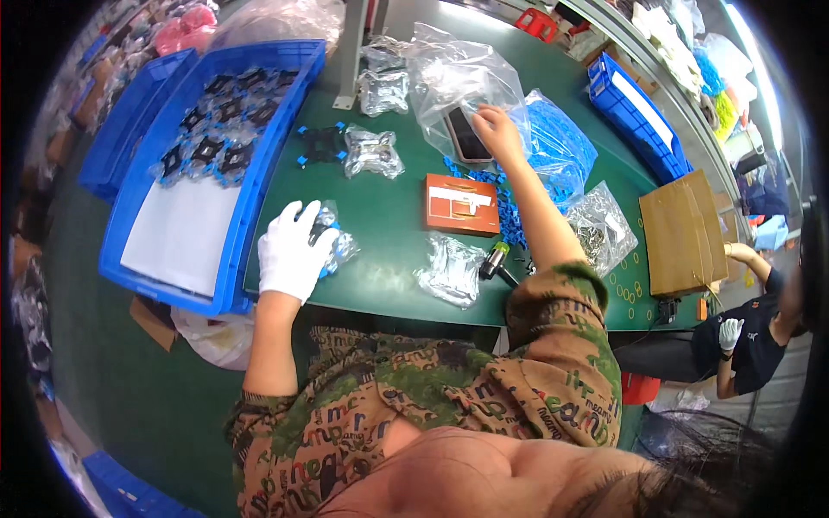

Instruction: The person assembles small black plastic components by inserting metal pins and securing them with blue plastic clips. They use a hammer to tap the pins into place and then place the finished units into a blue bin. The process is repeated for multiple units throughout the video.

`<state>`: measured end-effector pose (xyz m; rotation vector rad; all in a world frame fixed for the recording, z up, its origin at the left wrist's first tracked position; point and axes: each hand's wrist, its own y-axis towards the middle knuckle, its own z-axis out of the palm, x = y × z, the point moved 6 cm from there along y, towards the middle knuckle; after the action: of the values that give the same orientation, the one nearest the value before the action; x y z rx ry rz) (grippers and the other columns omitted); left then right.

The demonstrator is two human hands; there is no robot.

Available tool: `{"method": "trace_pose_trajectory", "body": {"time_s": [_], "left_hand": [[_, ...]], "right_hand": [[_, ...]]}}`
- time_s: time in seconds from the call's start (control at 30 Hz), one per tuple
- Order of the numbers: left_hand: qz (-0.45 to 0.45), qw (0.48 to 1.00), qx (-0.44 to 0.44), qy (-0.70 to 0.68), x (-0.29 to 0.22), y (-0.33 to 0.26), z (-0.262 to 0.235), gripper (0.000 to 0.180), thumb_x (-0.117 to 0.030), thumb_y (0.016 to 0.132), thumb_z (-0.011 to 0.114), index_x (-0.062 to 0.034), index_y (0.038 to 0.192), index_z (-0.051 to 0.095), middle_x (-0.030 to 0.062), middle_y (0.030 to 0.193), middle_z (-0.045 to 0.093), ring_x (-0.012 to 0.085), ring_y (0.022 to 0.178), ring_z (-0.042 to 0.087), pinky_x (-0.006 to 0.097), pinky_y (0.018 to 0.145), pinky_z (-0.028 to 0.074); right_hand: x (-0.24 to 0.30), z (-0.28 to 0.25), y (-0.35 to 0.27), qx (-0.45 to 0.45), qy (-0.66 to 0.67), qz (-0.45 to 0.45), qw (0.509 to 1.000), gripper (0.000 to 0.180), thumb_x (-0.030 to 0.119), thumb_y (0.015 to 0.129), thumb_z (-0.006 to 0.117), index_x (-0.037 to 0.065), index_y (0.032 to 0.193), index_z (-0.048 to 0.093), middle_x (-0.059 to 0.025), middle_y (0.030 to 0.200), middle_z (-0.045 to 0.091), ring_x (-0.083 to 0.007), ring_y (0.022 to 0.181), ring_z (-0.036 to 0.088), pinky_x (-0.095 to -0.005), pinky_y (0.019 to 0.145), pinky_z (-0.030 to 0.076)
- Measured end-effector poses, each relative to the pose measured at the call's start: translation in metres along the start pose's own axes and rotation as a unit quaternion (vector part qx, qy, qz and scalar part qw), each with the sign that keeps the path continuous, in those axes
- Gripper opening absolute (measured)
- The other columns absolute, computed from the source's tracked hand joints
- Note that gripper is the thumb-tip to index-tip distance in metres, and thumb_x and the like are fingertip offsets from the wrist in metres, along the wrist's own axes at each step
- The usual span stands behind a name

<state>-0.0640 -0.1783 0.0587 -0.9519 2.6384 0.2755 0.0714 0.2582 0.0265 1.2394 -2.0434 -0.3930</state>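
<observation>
My left hand (294, 250), in a white glove, is closed around a dark part with blue corners in a clear plastic wrap (342, 246), near the front of the green table. Farther out, my bare right hand (498, 134) has its fingers curled at the edge of a large clear plastic bag (440, 86). What those fingers hold, if anything, is hidden. Beside that hand lies a phone (467, 136) with a dark screen, partly by the bag. An unwrapped black frame with blue corners (322, 145) lies beyond my left hand, next to a silvery wrapped part (372, 153).
On the left, a blue crate (229, 250) holds several wrapped black parts. Mid-table are an orange-brown box (461, 205), loose blue pieces (511, 216), a green-and-black tool (495, 259) and another wrapped part (452, 270). A cardboard box (682, 233) stands right, near a co-worker (751, 332).
</observation>
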Motion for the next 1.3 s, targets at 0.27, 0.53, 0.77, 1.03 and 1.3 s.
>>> {"method": "trace_pose_trajectory", "body": {"time_s": [0.27, 0.53, 0.77, 1.03, 1.3], "left_hand": [[0.028, 0.981, -0.124, -0.146, 0.045, 0.005, 0.028, 0.047, -0.035, 0.101, 0.060, -0.0056, 0.137, 0.063, 0.0239, 0.145, 0.056, 0.0406, 0.131, 0.055, 0.045, 0.111, 0.044], [0.126, 0.900, -0.331, -0.253, 0.059, -0.025, -0.037, 0.029, -0.008, 0.099, 0.064, -0.0008, 0.127, 0.068, 0.0163, 0.129, 0.068, 0.0293, 0.122, 0.064, 0.038, 0.108, 0.047], [0.197, 0.968, -0.157, -0.013, 0.046, -0.022, 0.000, 0.022, -0.024, 0.087, 0.073, -0.0072, 0.101, 0.077, 0.0140, 0.114, 0.074, 0.0332, 0.107, 0.068, 0.044, 0.094, 0.054], [0.135, 0.984, -0.111, 0.037, 0.049, -0.036, 0.000, 0.043, -0.036, 0.082, 0.078, -0.0095, 0.116, 0.074, 0.0154, 0.131, 0.066, 0.0327, 0.120, 0.062, 0.046, 0.105, 0.046], [0.169, 0.973, -0.160, -0.004, 0.029, -0.041, -0.015, 0.048, -0.036, 0.082, 0.079, -0.0104, 0.122, 0.072, 0.0160, 0.137, 0.063, 0.0334, 0.126, 0.059, 0.047, 0.108, 0.044]], "right_hand": [[0.216, -0.011, -0.066, 0.102, 0.344, -0.059, 0.931, 0.022, 0.012, 0.098, 0.063, 0.001, 0.115, 0.070, -0.0105, 0.120, 0.073, -0.0232, 0.110, 0.069, -0.0332, 0.097, 0.052], [0.340, 0.054, -0.134, 0.239, 0.054, -0.439, 0.864, 0.028, 0.018, 0.086, 0.072, 0.014, 0.113, 0.069, -0.0053, 0.134, 0.064, -0.0255, 0.137, 0.053, -0.0525, 0.113, 0.040], [0.324, 0.041, -0.140, 0.255, 0.063, -0.407, 0.875, 0.038, 0.026, 0.090, 0.072, 0.017, 0.126, 0.065, -0.0063, 0.139, 0.060, -0.0257, 0.140, 0.049, -0.0537, 0.115, 0.038], [0.289, 0.046, -0.139, 0.240, 0.023, -0.318, 0.917, 0.055, 0.045, 0.095, 0.068, 0.009, 0.136, 0.060, -0.0123, 0.155, 0.049, -0.0321, 0.146, 0.042, -0.0567, 0.118, 0.033], [0.293, 0.055, -0.133, 0.230, 0.010, -0.310, 0.922, 0.048, 0.047, 0.097, 0.064, 0.013, 0.131, 0.064, -0.0112, 0.151, 0.052, -0.0324, 0.145, 0.043, -0.0590, 0.117, 0.033]]}}
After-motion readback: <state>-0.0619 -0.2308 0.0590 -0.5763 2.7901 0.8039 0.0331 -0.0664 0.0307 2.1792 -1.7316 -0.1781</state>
